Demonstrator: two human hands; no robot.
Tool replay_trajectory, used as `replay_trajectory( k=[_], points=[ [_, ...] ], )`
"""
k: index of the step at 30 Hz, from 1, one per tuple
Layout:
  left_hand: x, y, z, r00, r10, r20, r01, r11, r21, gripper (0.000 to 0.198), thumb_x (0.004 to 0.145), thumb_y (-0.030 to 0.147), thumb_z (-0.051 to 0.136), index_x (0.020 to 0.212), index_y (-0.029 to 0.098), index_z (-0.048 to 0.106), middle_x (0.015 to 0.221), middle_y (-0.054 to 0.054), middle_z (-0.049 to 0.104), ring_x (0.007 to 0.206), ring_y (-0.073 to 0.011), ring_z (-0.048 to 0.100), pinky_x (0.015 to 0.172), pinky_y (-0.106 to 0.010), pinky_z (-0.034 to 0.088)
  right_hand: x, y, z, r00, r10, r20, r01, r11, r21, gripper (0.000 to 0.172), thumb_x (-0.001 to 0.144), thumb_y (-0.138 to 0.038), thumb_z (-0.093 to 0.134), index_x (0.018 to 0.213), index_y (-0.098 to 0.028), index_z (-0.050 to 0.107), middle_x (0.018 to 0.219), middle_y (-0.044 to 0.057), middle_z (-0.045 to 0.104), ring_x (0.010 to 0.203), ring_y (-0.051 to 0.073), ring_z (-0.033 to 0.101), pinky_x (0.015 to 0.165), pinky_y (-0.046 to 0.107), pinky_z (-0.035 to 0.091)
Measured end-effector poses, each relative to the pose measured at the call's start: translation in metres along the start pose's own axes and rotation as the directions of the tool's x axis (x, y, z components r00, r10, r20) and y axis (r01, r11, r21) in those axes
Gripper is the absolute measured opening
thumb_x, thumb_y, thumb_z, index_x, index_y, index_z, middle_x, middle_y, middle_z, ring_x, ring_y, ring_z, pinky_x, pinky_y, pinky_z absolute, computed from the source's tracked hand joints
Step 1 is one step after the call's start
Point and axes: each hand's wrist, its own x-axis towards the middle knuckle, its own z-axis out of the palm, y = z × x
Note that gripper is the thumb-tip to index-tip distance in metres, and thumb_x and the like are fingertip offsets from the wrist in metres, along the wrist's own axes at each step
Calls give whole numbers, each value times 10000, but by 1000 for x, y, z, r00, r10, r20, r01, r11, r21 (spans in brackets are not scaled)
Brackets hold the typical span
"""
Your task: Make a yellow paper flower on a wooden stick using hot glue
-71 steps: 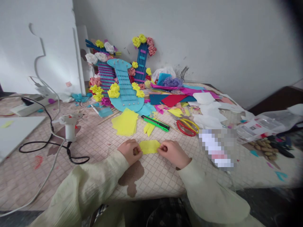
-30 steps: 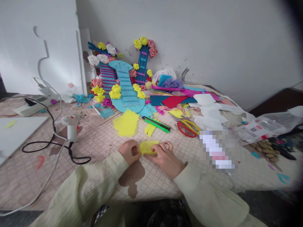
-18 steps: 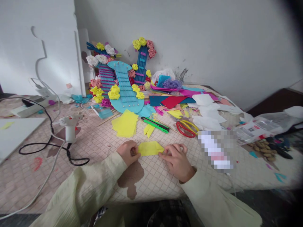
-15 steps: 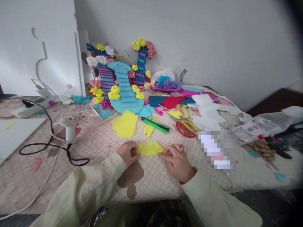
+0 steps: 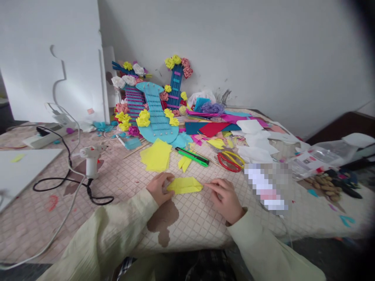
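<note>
A folded strip of yellow crepe paper (image 5: pixel 185 185) lies on the table close in front of me, creased along its length and pointed at its right end. My left hand (image 5: pixel 160 189) pinches its left end between thumb and fingers. At the pointed tip, my right hand (image 5: pixel 224 197) has its index finger stretched out, with the other fingers loosely bent; whether the fingertip touches the paper is hard to make out. Behind the strip are a stack of yellow paper sheets (image 5: pixel 156 155) and some small yellow paper pieces (image 5: pixel 184 162).
A green utility knife (image 5: pixel 193 157) and red-and-yellow scissors (image 5: pixel 230 161) lie beyond my hands. To the left stands a white glue gun (image 5: pixel 91 162) with looping cables. Turquoise paper-flower decorations (image 5: pixel 156 117) lean at the back. A blurred patch (image 5: pixel 266 189) is at the right.
My right hand has shifted slightly right, off the strip's right end, and its index finger has straightened. The left hand keeps its pinch. The view has tilted and turned slightly.
</note>
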Motion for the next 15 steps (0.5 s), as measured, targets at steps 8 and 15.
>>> replay_trajectory(
  k=[8, 15],
  points=[
    [0, -5, 4, 1000, -4, -12, 4, 999, -52, 480, 561, 174, 588, 1027, 183, 470, 849, -20, 569, 654, -129, 438, 685, -310, 416, 19, -4, 5, 981, 157, 115, -166, 984, 65, 164, 742, -288, 519, 848, -211, 618, 755, 25, 611, 742, 160, 535, 679, 304, 379],
    [0, 2, 2, 1000, 8, 6, -8, 995, -101, 500, 547, 110, 569, 1035, 178, 477, 826, -14, 572, 703, -139, 481, 707, -309, 419, 24, -2, 6, 979, 141, 149, -154, 985, 81, 191, 696, -303, 575, 856, -207, 617, 745, 22, 613, 742, 163, 541, 698, 320, 373]
  ],
)
